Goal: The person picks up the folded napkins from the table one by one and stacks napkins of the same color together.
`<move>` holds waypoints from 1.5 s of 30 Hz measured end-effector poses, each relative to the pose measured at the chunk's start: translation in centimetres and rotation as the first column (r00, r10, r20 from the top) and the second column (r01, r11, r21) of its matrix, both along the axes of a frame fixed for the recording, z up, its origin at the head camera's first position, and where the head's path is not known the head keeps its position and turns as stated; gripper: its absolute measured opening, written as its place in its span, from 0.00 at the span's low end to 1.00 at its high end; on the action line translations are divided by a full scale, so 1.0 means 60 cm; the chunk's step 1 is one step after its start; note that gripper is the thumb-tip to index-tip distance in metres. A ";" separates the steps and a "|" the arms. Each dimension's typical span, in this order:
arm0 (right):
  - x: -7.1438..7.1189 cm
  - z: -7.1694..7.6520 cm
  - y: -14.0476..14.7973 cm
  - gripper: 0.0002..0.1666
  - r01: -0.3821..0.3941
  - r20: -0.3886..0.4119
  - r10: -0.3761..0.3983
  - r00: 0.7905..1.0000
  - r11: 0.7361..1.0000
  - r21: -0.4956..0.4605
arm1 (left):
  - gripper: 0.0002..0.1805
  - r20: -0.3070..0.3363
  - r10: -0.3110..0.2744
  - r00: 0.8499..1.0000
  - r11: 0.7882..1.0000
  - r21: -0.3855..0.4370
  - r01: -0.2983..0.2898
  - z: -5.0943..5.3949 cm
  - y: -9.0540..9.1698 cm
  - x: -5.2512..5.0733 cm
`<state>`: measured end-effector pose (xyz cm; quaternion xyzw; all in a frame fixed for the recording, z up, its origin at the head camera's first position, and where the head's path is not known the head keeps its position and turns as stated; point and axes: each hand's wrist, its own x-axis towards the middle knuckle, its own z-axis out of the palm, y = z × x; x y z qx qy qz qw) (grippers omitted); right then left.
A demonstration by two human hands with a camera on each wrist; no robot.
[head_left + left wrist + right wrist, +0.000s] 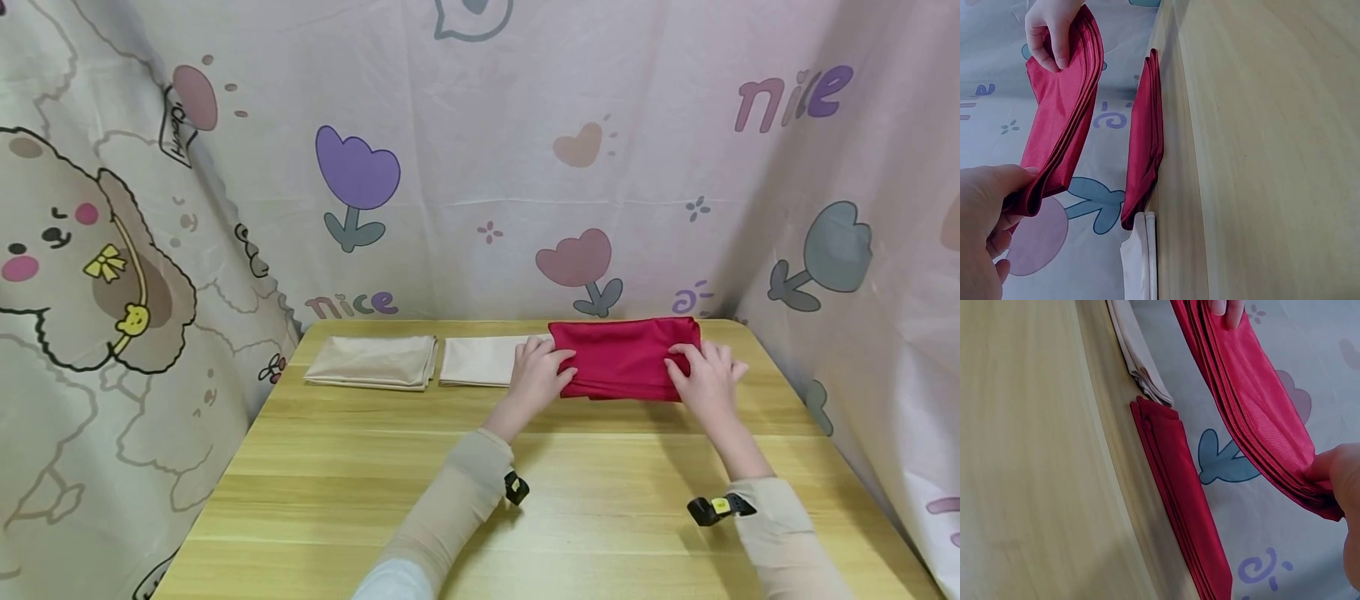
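A folded red cloth (618, 360) is held at its two ends, raised above the table. My left hand (534, 375) pinches its left end between thumb and fingers. At the opposite end, my right hand (707, 379) pinches it the same way. Both wrist views show its stacked layers sagging slightly between the hands. Below it, a second folded red cloth (1143, 144) lies on the table, apart from the held one; in the head view the held cloth hides it.
Left of the red cloths lies a folded cream cloth (480, 360), its right end partly covered in the head view. Farther left is a folded beige cloth (371, 362). All lie along the back of the wooden table (600, 517), before a printed curtain (465, 167).
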<state>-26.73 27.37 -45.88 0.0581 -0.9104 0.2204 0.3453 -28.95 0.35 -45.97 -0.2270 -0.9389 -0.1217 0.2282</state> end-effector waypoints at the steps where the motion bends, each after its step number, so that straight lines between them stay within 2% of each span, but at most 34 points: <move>1: -0.002 0.000 0.002 0.10 0.001 0.005 -0.001 1.000 1.000 0.005 | 0.16 0.002 -0.002 1.000 1.000 -0.001 0.002 0.000 0.001 -0.002; 9: -0.010 0.004 0.016 0.09 0.009 0.043 -0.010 0.999 1.000 0.024 | 0.17 0.057 -0.006 0.998 1.000 -0.019 0.007 0.003 0.018 -0.014; 19: -0.019 0.006 0.031 0.10 0.034 0.077 -0.037 0.996 0.999 0.029 | 0.17 0.047 -0.009 0.999 0.999 -0.038 0.011 0.003 0.037 -0.032; 29: -0.030 -0.005 0.049 0.10 0.053 0.078 -0.056 0.995 0.998 0.041 | 0.17 0.054 -0.005 0.999 0.998 -0.062 0.008 -0.003 0.057 -0.045; 45: -0.047 -0.014 0.059 0.11 0.059 0.139 -0.071 0.988 0.994 0.088 | 0.18 0.091 0.048 0.995 0.993 -0.109 -0.038 -0.027 0.077 -0.063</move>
